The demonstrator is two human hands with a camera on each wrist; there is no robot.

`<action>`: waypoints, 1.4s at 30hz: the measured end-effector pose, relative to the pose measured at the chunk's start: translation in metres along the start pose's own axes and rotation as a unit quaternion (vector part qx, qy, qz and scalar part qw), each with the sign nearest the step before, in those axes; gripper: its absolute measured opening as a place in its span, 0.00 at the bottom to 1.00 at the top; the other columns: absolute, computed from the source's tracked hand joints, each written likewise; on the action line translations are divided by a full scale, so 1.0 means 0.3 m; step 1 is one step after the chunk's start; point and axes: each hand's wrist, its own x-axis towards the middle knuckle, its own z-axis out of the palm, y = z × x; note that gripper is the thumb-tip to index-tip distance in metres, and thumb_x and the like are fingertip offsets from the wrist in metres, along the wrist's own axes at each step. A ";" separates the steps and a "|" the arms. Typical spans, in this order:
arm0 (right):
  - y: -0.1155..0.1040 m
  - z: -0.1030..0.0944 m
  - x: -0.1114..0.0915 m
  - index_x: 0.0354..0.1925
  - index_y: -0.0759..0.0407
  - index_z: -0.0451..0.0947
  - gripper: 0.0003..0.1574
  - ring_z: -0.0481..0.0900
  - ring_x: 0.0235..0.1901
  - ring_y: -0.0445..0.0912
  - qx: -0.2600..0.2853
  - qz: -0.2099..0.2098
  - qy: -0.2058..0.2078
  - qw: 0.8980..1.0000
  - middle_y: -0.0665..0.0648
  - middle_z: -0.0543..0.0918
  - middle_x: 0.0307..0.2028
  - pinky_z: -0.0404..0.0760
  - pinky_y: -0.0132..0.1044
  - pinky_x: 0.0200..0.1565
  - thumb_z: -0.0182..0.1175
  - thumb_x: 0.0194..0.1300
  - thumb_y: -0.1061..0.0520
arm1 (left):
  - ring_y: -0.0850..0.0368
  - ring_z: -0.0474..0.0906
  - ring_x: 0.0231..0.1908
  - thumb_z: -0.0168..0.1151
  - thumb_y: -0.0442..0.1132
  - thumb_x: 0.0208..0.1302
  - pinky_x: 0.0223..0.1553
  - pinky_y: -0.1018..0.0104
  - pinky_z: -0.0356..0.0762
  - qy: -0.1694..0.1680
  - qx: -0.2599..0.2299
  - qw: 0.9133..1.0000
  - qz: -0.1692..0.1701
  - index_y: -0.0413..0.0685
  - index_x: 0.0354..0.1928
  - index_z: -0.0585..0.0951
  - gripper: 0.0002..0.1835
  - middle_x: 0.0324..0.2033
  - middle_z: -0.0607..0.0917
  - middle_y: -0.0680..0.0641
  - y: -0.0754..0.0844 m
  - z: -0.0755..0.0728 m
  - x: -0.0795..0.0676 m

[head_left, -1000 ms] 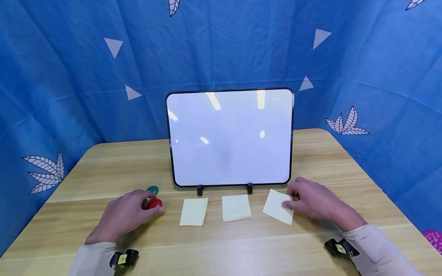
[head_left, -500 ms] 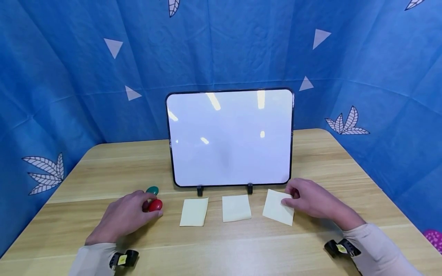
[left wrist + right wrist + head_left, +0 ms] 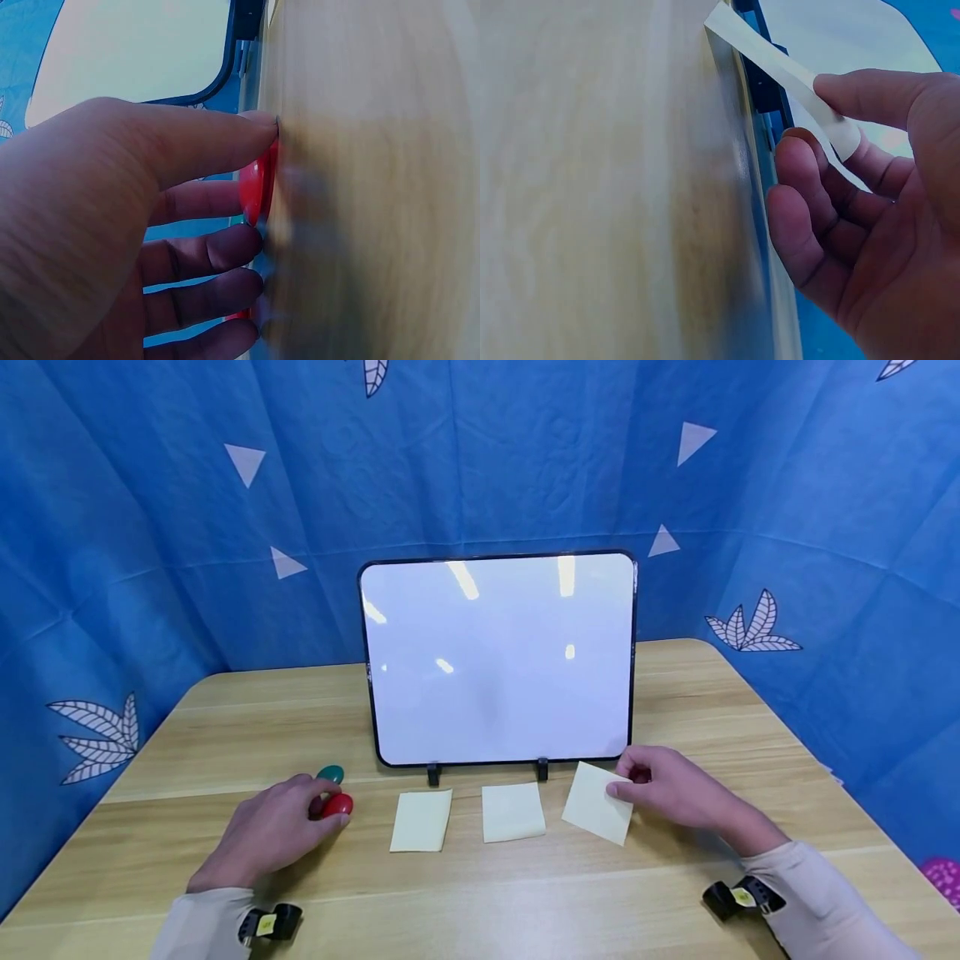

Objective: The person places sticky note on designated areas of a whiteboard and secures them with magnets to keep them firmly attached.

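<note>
In the head view, the left hand (image 3: 273, 831) rests low over the wooden table (image 3: 480, 910), thumb and index finger at a red disc (image 3: 339, 805), whose near-left part is covered by the fingers; a green disc (image 3: 330, 773) lies just behind it, its lower edge partly hidden. To the right lie a left note (image 3: 422, 821) and a middle note (image 3: 513, 812), both pale yellow, in front of a whiteboard (image 3: 498, 652) with glare across its face. The right hand (image 3: 675, 789) pinches the right edge of a tilted right note (image 3: 596, 802), covering that edge; whether the note's near corner touches the table is hard to tell. Both sleeves (image 3: 817, 902) run out of frame at the bottom. In the left wrist view, the thumb and index finger pinch the red disc, the index fingertip out of sight behind it, while the other three fingers are apart and slightly bent; a second red piece (image 3: 240, 314) peeks out behind them, mostly hidden, and the whiteboard is cut off. In the right wrist view, the right note appears nearly edge-on and bowed between thumb and index finger, the other fingers loosely curled, the wrist cropped.
</note>
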 end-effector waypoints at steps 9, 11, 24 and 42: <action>0.005 0.001 0.005 0.33 0.53 0.76 0.13 0.73 0.31 0.51 0.026 -0.009 -0.005 1.000 0.54 0.75 0.28 0.70 0.35 0.29 0.64 0.69 0.47 | 0.53 0.73 0.35 0.74 0.55 0.56 0.33 0.56 0.78 0.002 -0.010 1.000 -0.007 0.51 0.51 0.84 0.24 0.36 0.80 0.50 -0.001 -0.001 0.001; 0.005 0.002 0.006 0.33 0.53 0.77 0.12 0.73 0.31 0.51 0.034 -0.009 -0.006 0.999 0.54 0.76 0.28 0.71 0.35 0.30 0.64 0.69 0.48 | 0.53 0.73 0.35 0.74 0.55 0.56 0.33 0.56 0.78 0.003 -0.009 1.000 -0.006 0.51 0.51 0.84 0.25 0.36 0.80 0.51 -0.002 -0.001 0.001; 0.008 0.007 0.008 0.34 0.55 0.78 0.11 0.75 0.29 0.51 0.070 -0.011 0.003 0.997 0.55 0.77 0.27 0.73 0.35 0.28 0.64 0.69 0.49 | 0.54 0.73 0.35 0.76 0.55 0.54 0.34 0.55 0.80 0.010 -0.006 1.000 -0.005 0.48 0.50 0.84 0.26 0.36 0.79 0.50 0.001 -0.003 0.002; -0.011 0.002 -0.002 0.40 0.63 0.77 0.10 0.78 0.31 0.51 0.135 -0.024 0.031 0.990 0.59 0.80 0.34 0.81 0.38 0.31 0.63 0.70 0.56 | 0.54 0.72 0.31 0.73 0.57 0.57 0.30 0.61 0.74 0.024 -0.031 0.999 -0.014 0.49 0.43 0.79 0.23 0.32 0.77 0.51 0.012 -0.001 0.002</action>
